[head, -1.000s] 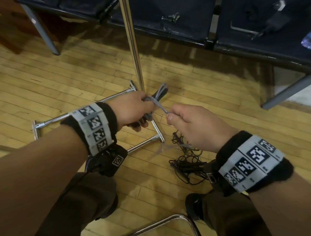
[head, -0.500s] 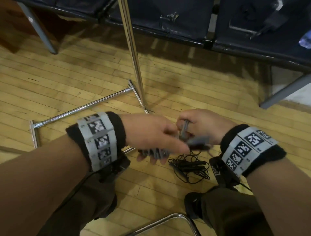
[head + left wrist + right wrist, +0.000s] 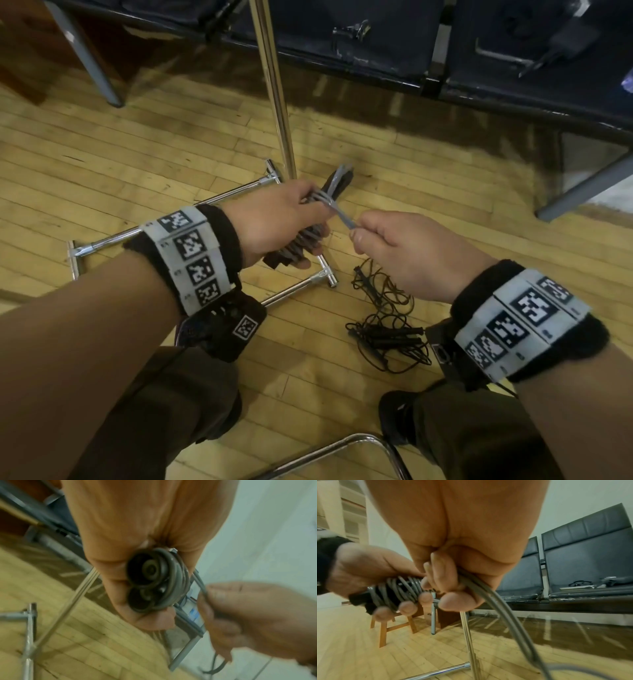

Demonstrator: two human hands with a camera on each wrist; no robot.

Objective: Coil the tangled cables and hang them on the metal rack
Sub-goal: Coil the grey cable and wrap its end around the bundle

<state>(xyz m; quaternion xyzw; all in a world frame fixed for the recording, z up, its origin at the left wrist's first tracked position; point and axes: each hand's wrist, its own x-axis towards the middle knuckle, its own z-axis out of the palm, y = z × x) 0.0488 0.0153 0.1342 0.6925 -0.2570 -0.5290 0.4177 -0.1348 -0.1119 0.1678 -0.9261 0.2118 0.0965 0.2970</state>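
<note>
My left hand grips a folded bundle of grey cable with several turns wound round its middle; the left wrist view shows the coil end-on in my fist. My right hand pinches the loose grey cable strand just right of the bundle and holds it taut; in the right wrist view that strand trails down toward the floor. The chrome rack's upright pole and floor frame stand just behind and under my hands.
A tangle of thin black cable lies on the wooden floor under my right hand. Dark bench seats run along the back, with grey legs. A chrome chair tube curves between my knees.
Half a second ago both hands were low and close together with the strand passing round the bundle. Now they are raised and apart, my right hand pulling the strand out to the right.
</note>
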